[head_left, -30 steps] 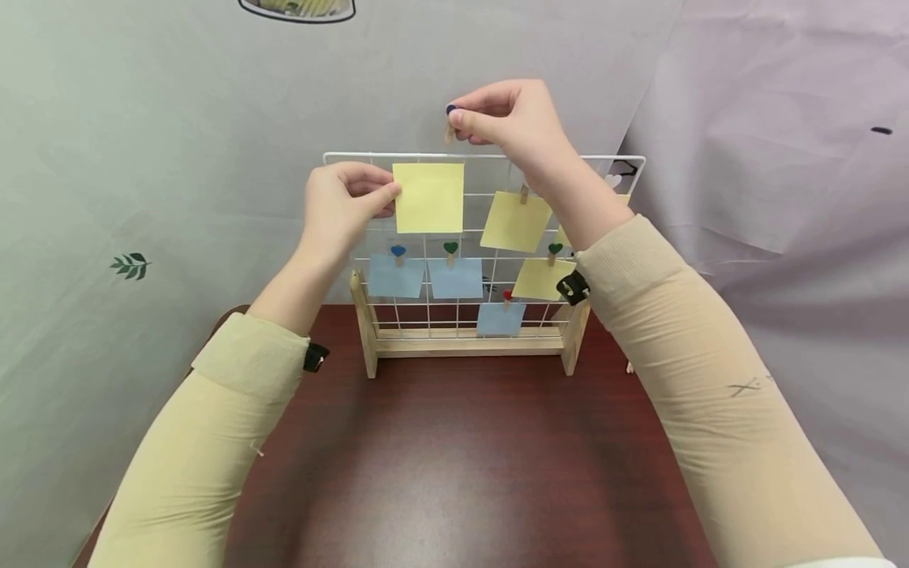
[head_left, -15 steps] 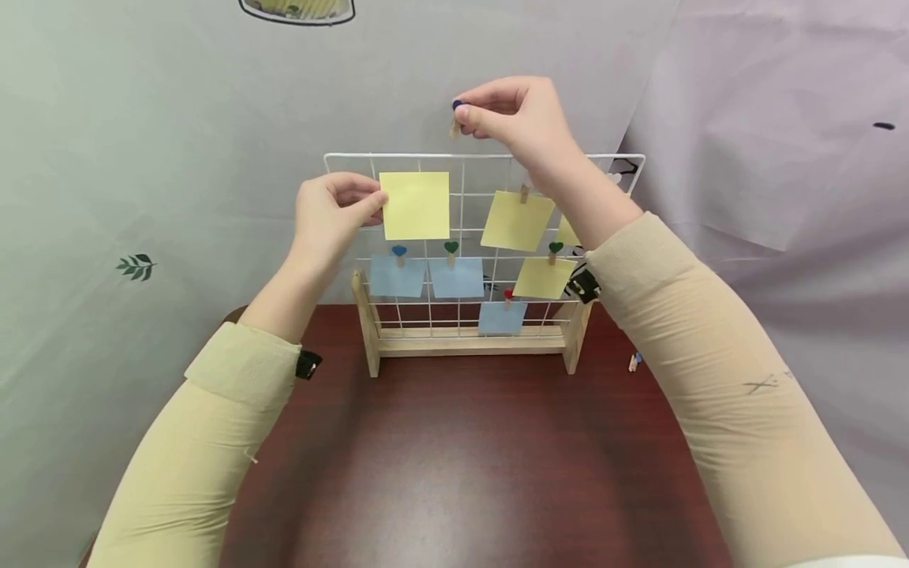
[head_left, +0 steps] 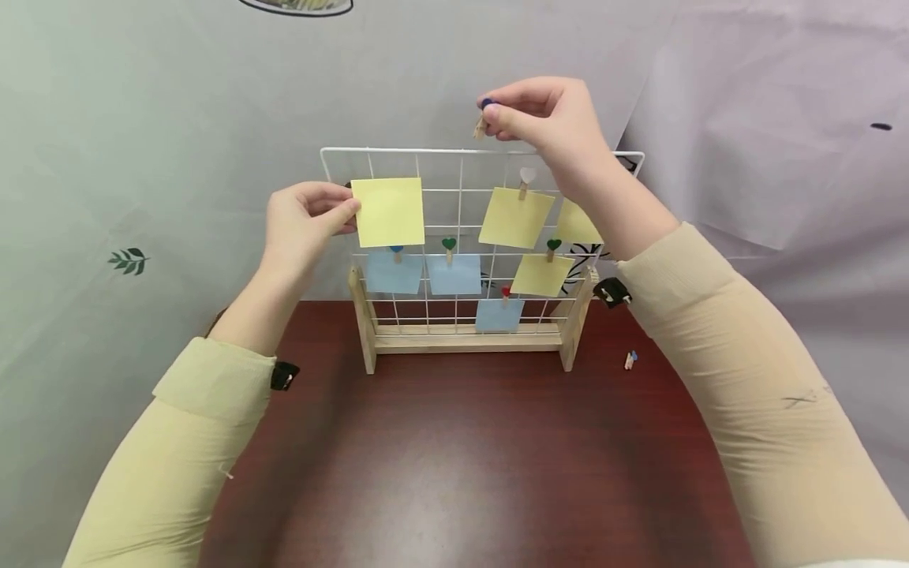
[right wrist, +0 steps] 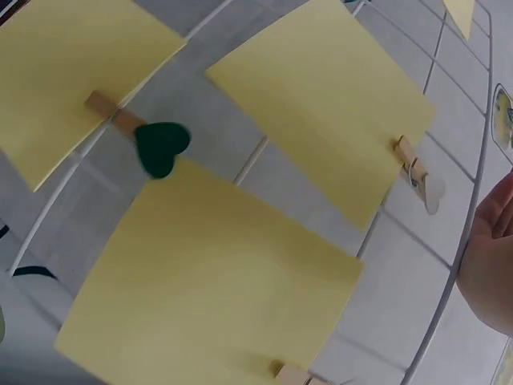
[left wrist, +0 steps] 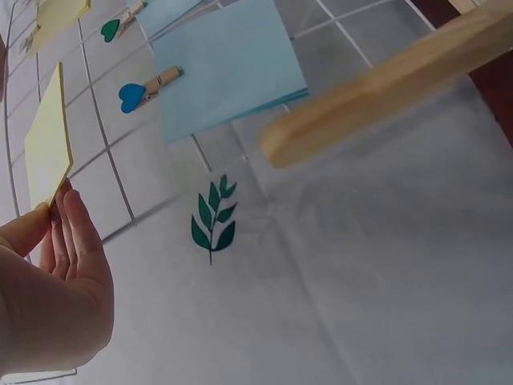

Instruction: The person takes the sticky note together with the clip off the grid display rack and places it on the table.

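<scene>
My left hand (head_left: 307, 222) pinches the left edge of a yellow sticky note (head_left: 388, 211), held before the upper left of a white wire grid (head_left: 460, 207). The left wrist view shows that note (left wrist: 50, 140) nearly edge-on between thumb and fingers. Above the grid's top bar, my right hand (head_left: 550, 126) pinches a small wooden clothespin (head_left: 480, 126) with a dark blue top. Only part of the right hand (right wrist: 490, 269) appears in the right wrist view; its clothespin is out of sight there. A clipped yellow note (head_left: 516, 218) hangs below it, under a white heart clothespin (head_left: 526, 178).
Blue notes (head_left: 455, 274) hang lower on the grid from heart clothespins, and another yellow note (head_left: 543, 275) hangs at right. The grid stands in a wooden base (head_left: 469, 342) on a dark red table (head_left: 454, 457). A loose clothespin (head_left: 630, 360) lies to the right.
My left hand has moved left and slightly down with the yellow note. The right hand, still pinching the clothespin, has shifted right, uncovering the white heart clothespin.
</scene>
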Action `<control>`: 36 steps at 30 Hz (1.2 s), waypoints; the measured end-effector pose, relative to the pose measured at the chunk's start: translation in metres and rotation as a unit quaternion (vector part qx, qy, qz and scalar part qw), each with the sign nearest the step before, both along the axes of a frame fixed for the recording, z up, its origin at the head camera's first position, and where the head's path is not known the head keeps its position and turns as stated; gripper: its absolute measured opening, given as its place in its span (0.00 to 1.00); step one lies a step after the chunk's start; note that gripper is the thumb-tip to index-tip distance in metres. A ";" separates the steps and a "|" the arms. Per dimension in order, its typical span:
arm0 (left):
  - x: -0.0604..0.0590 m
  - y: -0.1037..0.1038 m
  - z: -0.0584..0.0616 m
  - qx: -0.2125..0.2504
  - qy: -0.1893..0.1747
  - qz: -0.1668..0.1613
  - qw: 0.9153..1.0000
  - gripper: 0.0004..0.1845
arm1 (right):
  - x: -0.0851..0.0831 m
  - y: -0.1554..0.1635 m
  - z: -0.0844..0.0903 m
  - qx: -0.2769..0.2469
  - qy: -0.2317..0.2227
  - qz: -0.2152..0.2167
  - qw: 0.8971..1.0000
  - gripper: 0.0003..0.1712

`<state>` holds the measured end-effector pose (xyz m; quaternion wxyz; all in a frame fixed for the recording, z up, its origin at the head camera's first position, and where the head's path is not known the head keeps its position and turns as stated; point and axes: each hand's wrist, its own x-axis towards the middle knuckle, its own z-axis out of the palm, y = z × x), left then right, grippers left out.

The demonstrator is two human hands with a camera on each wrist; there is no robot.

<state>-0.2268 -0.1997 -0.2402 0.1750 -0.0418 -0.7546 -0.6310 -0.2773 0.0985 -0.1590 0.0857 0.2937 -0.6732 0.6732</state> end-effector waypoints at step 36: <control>0.038 -0.076 -0.063 0.053 -0.075 0.047 0.995 0.12 | 0.035 0.070 -0.055 0.066 -0.042 -0.004 0.997 0.07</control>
